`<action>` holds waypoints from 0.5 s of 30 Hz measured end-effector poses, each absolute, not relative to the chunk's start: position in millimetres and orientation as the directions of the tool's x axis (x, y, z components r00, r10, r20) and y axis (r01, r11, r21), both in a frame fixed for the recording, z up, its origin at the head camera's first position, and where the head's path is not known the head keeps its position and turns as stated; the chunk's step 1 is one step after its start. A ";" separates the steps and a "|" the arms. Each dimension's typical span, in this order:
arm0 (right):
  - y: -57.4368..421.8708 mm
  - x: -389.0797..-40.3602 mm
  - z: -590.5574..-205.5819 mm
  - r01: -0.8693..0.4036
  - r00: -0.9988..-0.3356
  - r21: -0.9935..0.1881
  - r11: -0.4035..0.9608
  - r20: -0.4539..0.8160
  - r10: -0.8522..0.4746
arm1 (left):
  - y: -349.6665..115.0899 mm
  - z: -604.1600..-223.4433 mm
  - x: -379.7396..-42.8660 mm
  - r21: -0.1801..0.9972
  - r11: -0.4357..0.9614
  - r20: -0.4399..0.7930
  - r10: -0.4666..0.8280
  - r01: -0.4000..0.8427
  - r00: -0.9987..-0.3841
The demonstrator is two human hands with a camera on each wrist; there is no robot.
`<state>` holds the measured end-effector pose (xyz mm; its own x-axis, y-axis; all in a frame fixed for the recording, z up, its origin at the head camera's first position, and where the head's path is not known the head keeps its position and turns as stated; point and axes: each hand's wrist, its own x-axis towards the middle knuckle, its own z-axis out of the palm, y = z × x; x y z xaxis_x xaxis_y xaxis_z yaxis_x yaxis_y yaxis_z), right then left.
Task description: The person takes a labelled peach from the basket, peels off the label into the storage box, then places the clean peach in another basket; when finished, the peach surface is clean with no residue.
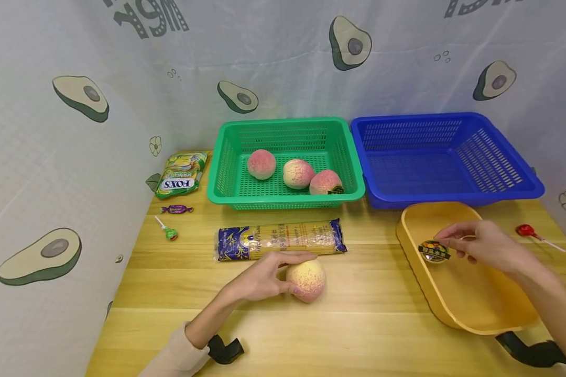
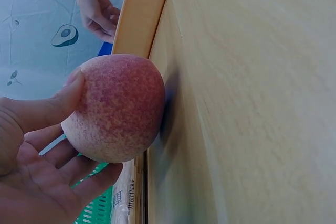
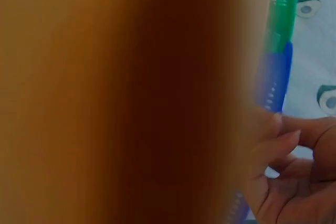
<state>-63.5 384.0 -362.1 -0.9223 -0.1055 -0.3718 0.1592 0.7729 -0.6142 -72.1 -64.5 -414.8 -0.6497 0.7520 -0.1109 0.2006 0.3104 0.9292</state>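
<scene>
"Fingers of the left hand (image 1: 266, 277): how do they lie?"

"Clamped round a peach (image 1: 306, 281), thumb on one side, fingertips on the other; it is in front of the green basket (image 1: 283, 200), on the person's side, with a pasta packet (image 1: 280, 240) between the two."

"Does the peach touch the table (image 1: 358, 330)?"

"Its underside is close to the wood; whether it touches, I cannot tell."

"And the right hand (image 1: 483, 243)?"

"Thumb and forefinger pinch the edge of a round label (image 1: 434, 252); that hand is over an orange tub (image 1: 481, 301), to the right of the green basket and nearer the person; its wrist view is mostly blurred."

"What else is about?"

"Three other peaches (image 1: 261, 164) lie inside the green basket; a blue basket (image 1: 405, 178) stands just beside it, on its right; a bag of sweets (image 1: 181, 173), a purple sweet (image 1: 176, 209) and a green lollipop (image 1: 171, 233) lie to its left; a red lollipop (image 1: 525, 230) lies well to its right."
</scene>
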 end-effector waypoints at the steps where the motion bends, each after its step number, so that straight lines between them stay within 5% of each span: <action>1: 384.8 -64.6 -364.3 0.152 -0.918 -0.605 0.782 -0.378 -0.115 | -64.4 -414.6 -72.2 0.929 0.310 -0.110 0.752 0.201 -0.650; 15: 405.7 -64.0 -347.9 0.078 -0.947 -0.559 0.826 -0.300 -0.114 | -63.0 -415.0 -72.8 0.927 0.311 -0.102 0.747 0.210 -0.658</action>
<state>-64.0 405.7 -347.9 -0.9471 -0.1137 -0.3000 0.0778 0.8257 -0.5587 -72.8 -63.0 -415.0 -0.6575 0.7465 -0.1017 0.2099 0.3111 0.9269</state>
